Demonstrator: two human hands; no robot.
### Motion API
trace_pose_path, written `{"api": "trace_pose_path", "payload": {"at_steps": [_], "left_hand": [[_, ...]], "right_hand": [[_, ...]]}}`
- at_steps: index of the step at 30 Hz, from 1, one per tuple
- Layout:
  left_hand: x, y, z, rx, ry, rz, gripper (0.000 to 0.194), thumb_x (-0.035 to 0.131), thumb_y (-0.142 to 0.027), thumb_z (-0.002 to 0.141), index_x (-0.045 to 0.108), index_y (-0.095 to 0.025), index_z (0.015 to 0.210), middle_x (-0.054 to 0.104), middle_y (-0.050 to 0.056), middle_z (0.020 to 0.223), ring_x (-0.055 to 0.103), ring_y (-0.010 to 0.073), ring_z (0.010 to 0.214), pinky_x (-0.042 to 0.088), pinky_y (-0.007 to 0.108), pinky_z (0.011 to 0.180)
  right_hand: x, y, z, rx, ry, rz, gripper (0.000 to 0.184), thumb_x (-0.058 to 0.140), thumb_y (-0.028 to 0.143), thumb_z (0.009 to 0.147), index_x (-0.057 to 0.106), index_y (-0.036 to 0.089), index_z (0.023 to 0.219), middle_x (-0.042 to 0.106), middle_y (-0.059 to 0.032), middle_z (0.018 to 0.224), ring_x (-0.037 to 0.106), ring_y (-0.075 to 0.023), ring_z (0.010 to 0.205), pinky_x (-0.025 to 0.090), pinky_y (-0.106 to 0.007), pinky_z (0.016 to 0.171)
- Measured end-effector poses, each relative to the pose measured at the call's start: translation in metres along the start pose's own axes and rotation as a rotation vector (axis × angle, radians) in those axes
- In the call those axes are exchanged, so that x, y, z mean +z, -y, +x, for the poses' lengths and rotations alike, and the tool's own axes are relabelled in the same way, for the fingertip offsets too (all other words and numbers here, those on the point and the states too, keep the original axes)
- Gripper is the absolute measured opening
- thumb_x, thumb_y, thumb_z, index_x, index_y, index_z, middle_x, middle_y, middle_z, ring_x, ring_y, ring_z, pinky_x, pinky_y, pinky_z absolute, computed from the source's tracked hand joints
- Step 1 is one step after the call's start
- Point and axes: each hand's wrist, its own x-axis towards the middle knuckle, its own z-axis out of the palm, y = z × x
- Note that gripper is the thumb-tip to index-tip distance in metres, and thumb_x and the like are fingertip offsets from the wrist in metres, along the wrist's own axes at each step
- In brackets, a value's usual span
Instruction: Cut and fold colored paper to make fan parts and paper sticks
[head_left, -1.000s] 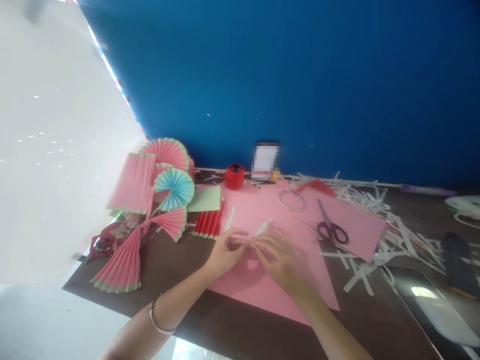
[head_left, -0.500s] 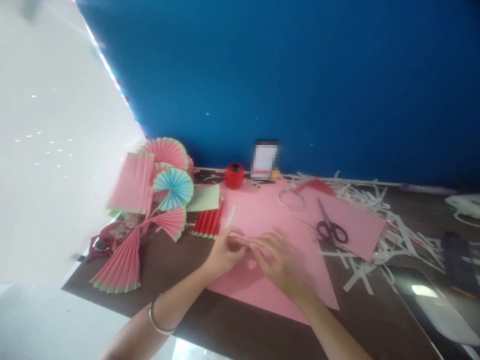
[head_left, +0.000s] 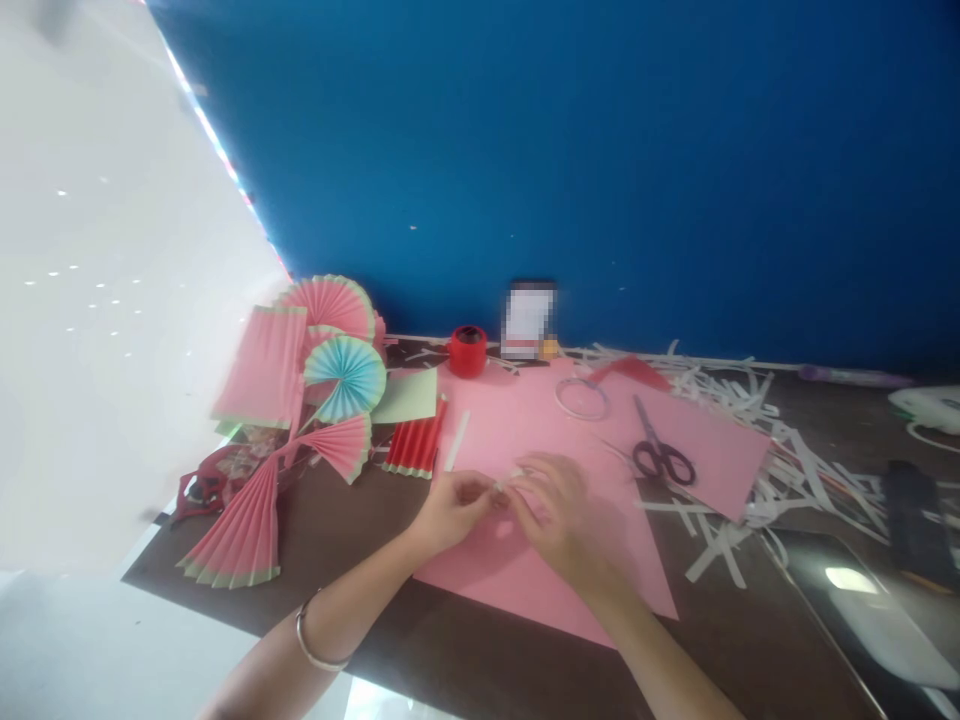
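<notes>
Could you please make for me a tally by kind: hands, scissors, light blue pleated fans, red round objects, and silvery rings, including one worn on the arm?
Hands: 2 (left hand, right hand)
Scissors: 1
Light blue pleated fan: 1
Red round object: 1
Silvery rings: 2 (loose ring, worn bangle)
Total: 7

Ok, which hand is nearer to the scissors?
Right. The right hand is to the left of the scissors and nearer the person, not touching them; the left hand is farther off to the left.
</notes>
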Motion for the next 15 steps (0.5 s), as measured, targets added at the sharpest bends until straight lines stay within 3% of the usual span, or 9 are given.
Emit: {"api": "trace_pose_path", "payload": {"at_steps": [8,15], "left_hand": [[-0.0006,-0.0065,-0.0034,0.109,-0.017,0.216,0.020,0.054,-0.025,0.081,0.070,-0.015,0.089,0.070,0.007,0.087,0.064,0.0191,0.082,0.049,0.029,0.078],[0.0003,-0.0051,-0.0041,0.115,-0.033,0.316,0.020,0.053,-0.020,0.079,0.070,-0.016,0.088,0.071,0.005,0.086,0.065,0.0181,0.080,0.049,0.026,0.074]], "right_hand": [[-0.0070,0.0061,0.0042,-0.083,0.099,-0.052,0.013,0.052,0.016,0.082,0.062,0.023,0.087,0.066,-0.0048,0.092,0.057,-0.0224,0.099,0.037,-0.046,0.091],[-0.0045,0.0077,0.0027,-0.041,0.095,-0.048,0.012,0.050,0.016,0.081,0.059,0.023,0.085,0.066,-0.0028,0.084,0.060,-0.0192,0.089,0.029,-0.046,0.096]]}}
